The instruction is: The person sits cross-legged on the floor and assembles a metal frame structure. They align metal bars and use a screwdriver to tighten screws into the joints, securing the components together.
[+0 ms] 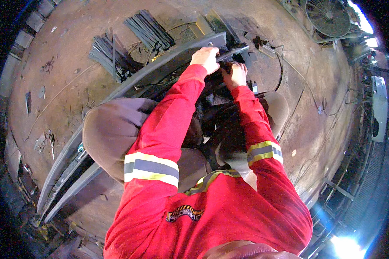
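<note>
In the head view, a grey metal beam (160, 67) curves from lower left to upper centre of the frame. Near its upper end, the left hand (206, 59) bends beside a dark bar (237, 50); the right hand (235, 76) is just below that bar. Whether either grasps anything, I cannot tell.

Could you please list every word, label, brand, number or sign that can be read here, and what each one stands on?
Badge on the chest of the red shirt: letter-like shapes, too small and blurred to quote reliably.
Long grey metal bar: no readable text.
Round fan: no readable text.
</note>
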`<state>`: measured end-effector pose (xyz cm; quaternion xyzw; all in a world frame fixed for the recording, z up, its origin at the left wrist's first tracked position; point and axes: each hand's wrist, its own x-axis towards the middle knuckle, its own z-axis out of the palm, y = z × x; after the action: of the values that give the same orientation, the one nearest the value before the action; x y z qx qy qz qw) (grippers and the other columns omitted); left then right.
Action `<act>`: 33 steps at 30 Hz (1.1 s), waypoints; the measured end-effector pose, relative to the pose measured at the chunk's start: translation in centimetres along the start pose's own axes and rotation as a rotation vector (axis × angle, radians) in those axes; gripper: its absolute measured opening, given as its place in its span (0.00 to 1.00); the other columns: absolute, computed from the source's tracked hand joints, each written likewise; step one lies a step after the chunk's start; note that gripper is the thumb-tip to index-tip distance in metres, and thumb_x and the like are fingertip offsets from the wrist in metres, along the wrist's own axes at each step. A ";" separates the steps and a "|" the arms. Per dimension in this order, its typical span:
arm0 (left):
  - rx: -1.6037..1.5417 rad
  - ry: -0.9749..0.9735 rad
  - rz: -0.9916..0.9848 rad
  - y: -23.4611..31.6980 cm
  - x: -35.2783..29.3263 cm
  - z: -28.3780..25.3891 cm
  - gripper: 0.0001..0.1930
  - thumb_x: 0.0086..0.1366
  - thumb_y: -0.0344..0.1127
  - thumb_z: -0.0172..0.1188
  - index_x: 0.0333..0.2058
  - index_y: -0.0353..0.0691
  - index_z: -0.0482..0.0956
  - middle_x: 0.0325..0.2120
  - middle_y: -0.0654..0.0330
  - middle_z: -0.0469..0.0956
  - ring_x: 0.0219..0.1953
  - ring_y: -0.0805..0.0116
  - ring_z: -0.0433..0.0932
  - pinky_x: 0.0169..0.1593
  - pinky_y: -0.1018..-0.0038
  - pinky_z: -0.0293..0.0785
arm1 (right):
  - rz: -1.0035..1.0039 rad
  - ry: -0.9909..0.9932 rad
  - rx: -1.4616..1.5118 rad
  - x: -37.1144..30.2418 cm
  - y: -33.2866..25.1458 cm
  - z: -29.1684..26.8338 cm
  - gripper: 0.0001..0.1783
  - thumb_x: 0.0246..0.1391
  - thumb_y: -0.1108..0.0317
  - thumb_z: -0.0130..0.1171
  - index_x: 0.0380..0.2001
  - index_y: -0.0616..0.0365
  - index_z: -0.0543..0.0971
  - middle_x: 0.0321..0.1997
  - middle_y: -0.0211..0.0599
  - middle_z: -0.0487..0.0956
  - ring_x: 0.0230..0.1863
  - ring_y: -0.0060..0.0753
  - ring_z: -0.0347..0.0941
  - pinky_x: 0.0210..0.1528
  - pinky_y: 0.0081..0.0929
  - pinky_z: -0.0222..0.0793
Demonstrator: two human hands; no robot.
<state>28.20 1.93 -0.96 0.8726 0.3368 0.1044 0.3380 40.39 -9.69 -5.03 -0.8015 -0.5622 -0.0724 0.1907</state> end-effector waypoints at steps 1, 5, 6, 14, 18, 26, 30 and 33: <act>-0.003 -0.006 -0.003 0.1 0.0 0.0 0.21 0.43 0.38 0.65 0.38 0.42 0.75 0.36 0.51 0.77 0.42 0.51 0.75 0.46 0.61 0.71 | -0.004 0.018 -0.017 0.0 -0.2 0.3 0.15 0.36 0.61 0.66 0.29 0.57 0.79 0.28 0.41 0.78 0.36 0.46 0.71 0.47 0.39 0.62; -0.007 -0.018 -0.008 -0.1 0.1 0.0 0.21 0.43 0.39 0.65 0.39 0.42 0.75 0.36 0.51 0.77 0.42 0.51 0.75 0.46 0.61 0.71 | 0.135 0.022 0.070 0.3 -0.9 -0.1 0.18 0.30 0.64 0.67 0.29 0.59 0.78 0.30 0.43 0.79 0.39 0.49 0.73 0.45 0.39 0.65; -0.005 -0.020 -0.012 -0.1 0.0 -0.1 0.21 0.43 0.39 0.65 0.39 0.43 0.75 0.36 0.51 0.77 0.42 0.51 0.75 0.46 0.61 0.71 | 0.191 0.024 0.116 0.4 -1.3 -0.5 0.17 0.30 0.64 0.67 0.28 0.59 0.78 0.31 0.44 0.79 0.38 0.49 0.74 0.44 0.38 0.67; 0.005 -0.002 -0.008 0.0 -0.2 -0.1 0.21 0.43 0.39 0.66 0.38 0.42 0.75 0.35 0.51 0.77 0.41 0.51 0.75 0.45 0.61 0.71 | 0.171 -0.098 0.358 0.7 -0.2 -1.6 0.16 0.35 0.61 0.67 0.27 0.60 0.79 0.28 0.50 0.78 0.32 0.50 0.75 0.38 0.37 0.71; -0.015 -0.015 0.011 -0.1 0.1 0.0 0.21 0.43 0.39 0.66 0.38 0.42 0.75 0.36 0.51 0.77 0.41 0.51 0.75 0.45 0.61 0.72 | -0.046 -0.330 0.181 2.6 2.7 -0.7 0.14 0.42 0.59 0.64 0.26 0.59 0.82 0.26 0.46 0.79 0.26 0.44 0.76 0.30 0.32 0.69; -0.020 -0.038 -0.036 -0.1 0.2 -0.2 0.21 0.43 0.39 0.66 0.39 0.42 0.75 0.37 0.52 0.77 0.43 0.52 0.74 0.47 0.62 0.70 | -0.025 0.087 -0.099 -0.2 -0.5 -0.5 0.17 0.38 0.56 0.64 0.33 0.52 0.80 0.31 0.39 0.79 0.39 0.46 0.71 0.51 0.45 0.60; -0.007 -0.024 -0.030 -0.2 0.3 0.1 0.21 0.44 0.39 0.66 0.39 0.43 0.76 0.37 0.52 0.77 0.44 0.53 0.74 0.48 0.62 0.70 | 0.116 0.010 0.119 0.2 -0.1 -0.2 0.16 0.34 0.60 0.67 0.29 0.55 0.80 0.30 0.41 0.79 0.38 0.45 0.74 0.53 0.46 0.61; -0.018 -0.027 -0.030 0.1 0.0 -0.2 0.21 0.44 0.39 0.66 0.39 0.43 0.75 0.37 0.52 0.77 0.44 0.53 0.74 0.48 0.62 0.70 | 0.125 0.147 0.174 -0.3 -0.5 -0.9 0.14 0.31 0.66 0.69 0.25 0.59 0.79 0.27 0.42 0.79 0.33 0.46 0.75 0.53 0.38 0.65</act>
<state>28.20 1.94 -0.74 0.8656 0.3444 0.0907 0.3521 39.93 -10.16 -4.17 -0.8080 -0.4997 -0.0698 0.3042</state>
